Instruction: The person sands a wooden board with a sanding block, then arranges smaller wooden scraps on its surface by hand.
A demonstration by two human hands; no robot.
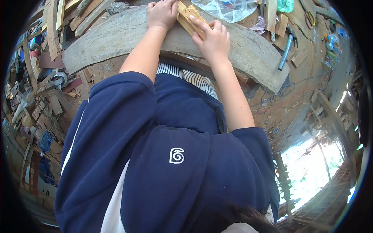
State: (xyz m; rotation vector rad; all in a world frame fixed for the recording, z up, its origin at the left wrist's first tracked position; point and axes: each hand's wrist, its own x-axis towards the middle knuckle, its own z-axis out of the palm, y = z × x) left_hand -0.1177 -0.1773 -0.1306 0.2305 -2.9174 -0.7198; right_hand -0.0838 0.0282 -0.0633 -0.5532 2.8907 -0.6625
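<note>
A short piece of yellowish wood lies slanted across the grey wooden plank, near the top edge of the view. My right hand grips its right side, with the index finger along the upper face and the thumb lower down at the edge. Against the left side of the same wood is my left hand. Its fingers are curled closed at the frame's top edge, and what they hold is hidden.
A clear plastic bag sits behind the plank. To the right lies a hammer with a blue handle, and scissors are farther back. A roll of tape and scrap wood are at left. Cables cross the floor at right.
</note>
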